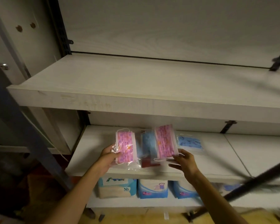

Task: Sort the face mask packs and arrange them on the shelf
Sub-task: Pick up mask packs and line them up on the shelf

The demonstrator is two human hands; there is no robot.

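**Two pink mask packs held above the middle shelf**

The left hand [109, 155] is closed on a pink mask pack [126, 147], with the thumb on its front face and the fingers behind its lower left edge. The right hand [183, 160] is at the lower right corner of a second pink pack [166, 142]; its fingers are loosely spread, and it is blurred, so I cannot tell if it really grips the pack or only touches it. Both packs are over the front part of the middle shelf [208, 160]. Between them lie a blue pack [147, 143] and something dark red [148, 163], and another blue patterned pack [190, 143] lies flat on the shelf just to the right.

The packs look very light and soft, each a thin stack of masks in a clear plastic bag. I judge that the film is slippery and will bend when held by one corner, so it is better to pinch a long edge through to the stack inside.

Each pink pack is rectangular, and its long axis runs almost upright in the picture. The left one tilts only slightly; the right one leans with its top toward the left. Their printed faces are turned to the camera.
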